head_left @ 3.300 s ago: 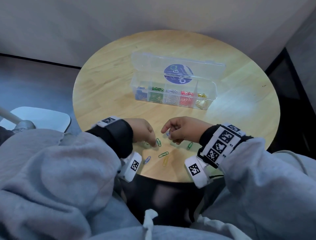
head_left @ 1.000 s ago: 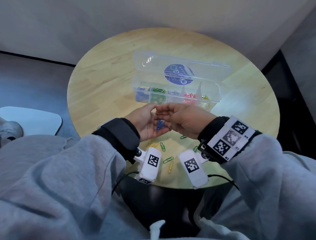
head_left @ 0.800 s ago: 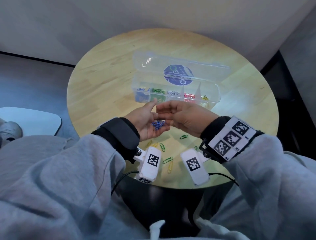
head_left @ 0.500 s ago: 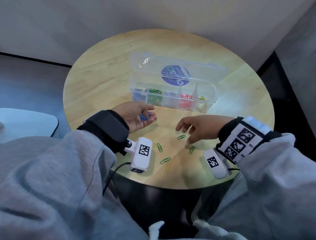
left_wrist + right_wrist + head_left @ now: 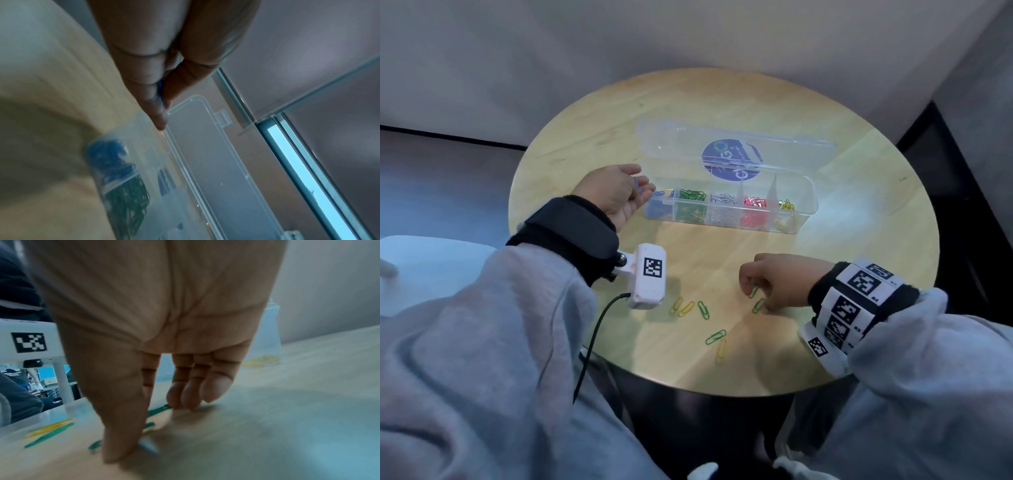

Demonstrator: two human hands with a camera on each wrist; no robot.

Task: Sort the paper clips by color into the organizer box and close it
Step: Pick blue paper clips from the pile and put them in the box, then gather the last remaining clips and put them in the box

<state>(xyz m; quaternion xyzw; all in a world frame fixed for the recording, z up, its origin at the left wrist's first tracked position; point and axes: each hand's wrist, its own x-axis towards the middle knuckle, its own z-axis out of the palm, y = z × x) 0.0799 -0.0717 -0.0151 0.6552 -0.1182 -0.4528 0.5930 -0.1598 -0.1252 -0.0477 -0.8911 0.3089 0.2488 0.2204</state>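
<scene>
The clear organizer box (image 5: pixel 812 205) stands open on the round table, lid (image 5: pixel 794 156) tilted back. Its compartments hold blue, green, white, red and yellow clips. My left hand (image 5: pixel 643 183) hovers at the box's left end beside the blue compartment and pinches blue paper clips (image 5: pixel 637 182); the left wrist view shows a blue clip (image 5: pixel 161 95) between thumb and fingers. My right hand (image 5: pixel 755 298) is down on the table near me, fingertips touching two green clips (image 5: pixel 759 305). In the right wrist view the thumb (image 5: pixel 119 443) presses beside one green clip (image 5: pixel 158 410).
Loose yellow clips (image 5: pixel 681 306) and green clips (image 5: pixel 715 336) lie on the table's near part, between my arms. The wooden table edge (image 5: pixel 688 383) is close to my body. A white chair seat (image 5: pixel 431 260) is at the left.
My hands were together, blue clips gathered in the left palm. The left hand has since carried them to the box's left end. The right hand dropped to the green clips near me.
</scene>
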